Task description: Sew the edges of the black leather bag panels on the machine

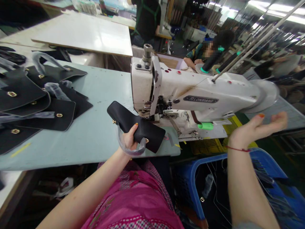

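My left hand (130,140) grips a black bag panel (152,130) with a plastic-wrapped handle, thumb on top and the other fingers hidden. The panel's far edge lies under the needle area of the white sewing machine (200,92). The handle (125,151) loops over my wrist, fixed by gold-coloured fittings. My right hand (258,128) is raised beside the machine's handwheel (264,93), fingers stretched out and nothing in them. Whether its fingertips touch the wheel, I cannot tell.
Several black bag panels (64,113) with wrapped handles are piled on the left of the pale table (100,136). A blue basket (199,190) holding more black pieces stands below right. Thread cones (211,62) rise behind the machine. Other people (147,22) are beyond.
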Motion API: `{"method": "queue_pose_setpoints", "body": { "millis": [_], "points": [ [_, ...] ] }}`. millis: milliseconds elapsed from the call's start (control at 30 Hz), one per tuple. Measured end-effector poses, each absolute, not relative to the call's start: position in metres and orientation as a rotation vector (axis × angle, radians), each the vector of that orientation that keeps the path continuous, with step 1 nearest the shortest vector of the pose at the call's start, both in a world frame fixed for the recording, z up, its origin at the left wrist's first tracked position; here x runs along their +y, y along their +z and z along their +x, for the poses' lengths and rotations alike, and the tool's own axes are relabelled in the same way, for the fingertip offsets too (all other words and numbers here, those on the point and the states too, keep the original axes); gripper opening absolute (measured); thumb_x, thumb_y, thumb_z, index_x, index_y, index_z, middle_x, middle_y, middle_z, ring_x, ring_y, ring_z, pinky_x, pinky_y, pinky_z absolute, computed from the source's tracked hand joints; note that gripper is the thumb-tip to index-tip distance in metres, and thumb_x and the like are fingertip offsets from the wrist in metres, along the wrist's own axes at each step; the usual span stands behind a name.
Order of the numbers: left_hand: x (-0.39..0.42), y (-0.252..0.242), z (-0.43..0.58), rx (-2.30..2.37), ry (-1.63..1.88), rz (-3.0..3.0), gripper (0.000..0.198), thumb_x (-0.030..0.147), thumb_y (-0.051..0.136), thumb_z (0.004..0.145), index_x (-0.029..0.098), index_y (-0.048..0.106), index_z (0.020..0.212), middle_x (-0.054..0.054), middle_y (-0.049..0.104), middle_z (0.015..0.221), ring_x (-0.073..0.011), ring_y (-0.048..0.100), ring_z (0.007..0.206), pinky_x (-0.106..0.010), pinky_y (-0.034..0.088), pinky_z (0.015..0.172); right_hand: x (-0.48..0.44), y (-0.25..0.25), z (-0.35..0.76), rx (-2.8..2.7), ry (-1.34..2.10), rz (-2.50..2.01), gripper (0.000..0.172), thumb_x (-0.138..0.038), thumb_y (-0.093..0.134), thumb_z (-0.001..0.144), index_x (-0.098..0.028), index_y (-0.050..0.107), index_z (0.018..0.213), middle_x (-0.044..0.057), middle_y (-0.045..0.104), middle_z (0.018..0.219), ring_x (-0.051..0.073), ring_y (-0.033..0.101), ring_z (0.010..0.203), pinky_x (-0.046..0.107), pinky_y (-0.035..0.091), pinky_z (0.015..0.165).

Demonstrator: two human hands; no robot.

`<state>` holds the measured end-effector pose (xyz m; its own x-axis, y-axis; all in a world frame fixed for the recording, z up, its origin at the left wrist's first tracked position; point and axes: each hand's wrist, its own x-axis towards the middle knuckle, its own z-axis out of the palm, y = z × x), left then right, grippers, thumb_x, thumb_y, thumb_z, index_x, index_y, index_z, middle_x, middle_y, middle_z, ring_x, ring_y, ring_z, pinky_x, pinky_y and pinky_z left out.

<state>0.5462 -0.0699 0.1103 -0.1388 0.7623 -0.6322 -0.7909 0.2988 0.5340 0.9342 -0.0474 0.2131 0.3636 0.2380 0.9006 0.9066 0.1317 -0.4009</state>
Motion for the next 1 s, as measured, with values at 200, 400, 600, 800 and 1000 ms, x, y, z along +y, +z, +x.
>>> {"method": "queue_pose_setpoints", "body": {
  "millis": [200, 400, 600, 800, 1000],
  "points": [
    [-0.069, 0.114, 0.546, 1.05, 1.385, -0.024, 0.017, 0.012, 0.069, 0.078, 0.016, 0.07, 0.094, -0.008, 0.073, 0.088, -0.0226, 0.073, 0.074, -0.039, 0.064, 0.074, -0.086, 0.158, 0.754, -2.009, 0.506, -1.413, 0.031, -0.035, 0.041, 0.101, -0.02, 0.068, 0.106, 0.009, 0.07, 0.109, 0.022, 0.064, 0.104, 0.035, 0.047, 0.092],
    [-0.068, 0.11, 0.545, 1.064, 1.378, 0.008, 0.015, 0.014, 0.071, 0.076, 0.014, 0.071, 0.091, -0.012, 0.074, 0.093, -0.0298, 0.073, 0.092, -0.039, 0.063, 0.079, -0.032, 0.143, 0.703, -2.21, 0.75, -1.66, 0.041, -0.04, 0.044, 0.1, -0.017, 0.068, 0.076, 0.008, 0.068, 0.077, 0.018, 0.061, 0.073, 0.026, 0.034, 0.062],
    [-0.066, 0.113, 0.545, 1.088, 1.339, 0.01, 0.021, 0.018, 0.072, 0.076, 0.016, 0.071, 0.096, -0.013, 0.073, 0.104, -0.034, 0.07, 0.104, -0.043, 0.062, 0.084, -0.014, 0.143, 0.695, -2.21, 0.869, -1.55, 0.044, -0.037, 0.051, 0.097, -0.016, 0.054, 0.058, -0.001, 0.049, 0.056, 0.01, 0.043, 0.054, 0.026, 0.021, 0.055],
    [-0.065, 0.119, 0.545, 1.134, 1.341, -0.002, 0.023, 0.016, 0.073, 0.074, 0.017, 0.071, 0.097, -0.013, 0.074, 0.107, -0.0358, 0.068, 0.109, -0.045, 0.06, 0.088, -0.019, 0.137, 0.696, -2.132, 0.859, -1.505, 0.046, -0.039, 0.052, 0.095, -0.016, 0.05, 0.055, -0.002, 0.043, 0.054, 0.01, 0.038, 0.054, 0.027, 0.019, 0.055],
    [-0.06, 0.12, 0.538, 1.184, 1.312, 0.068, 0.021, 0.017, 0.072, 0.075, 0.016, 0.072, 0.096, -0.013, 0.074, 0.105, -0.0368, 0.069, 0.105, -0.05, 0.058, 0.089, -0.021, 0.134, 0.692, -2.049, 0.921, -1.498, 0.045, -0.039, 0.05, 0.095, -0.017, 0.046, 0.056, -0.001, 0.042, 0.056, 0.011, 0.039, 0.056, 0.027, 0.019, 0.055]
  ]
}}
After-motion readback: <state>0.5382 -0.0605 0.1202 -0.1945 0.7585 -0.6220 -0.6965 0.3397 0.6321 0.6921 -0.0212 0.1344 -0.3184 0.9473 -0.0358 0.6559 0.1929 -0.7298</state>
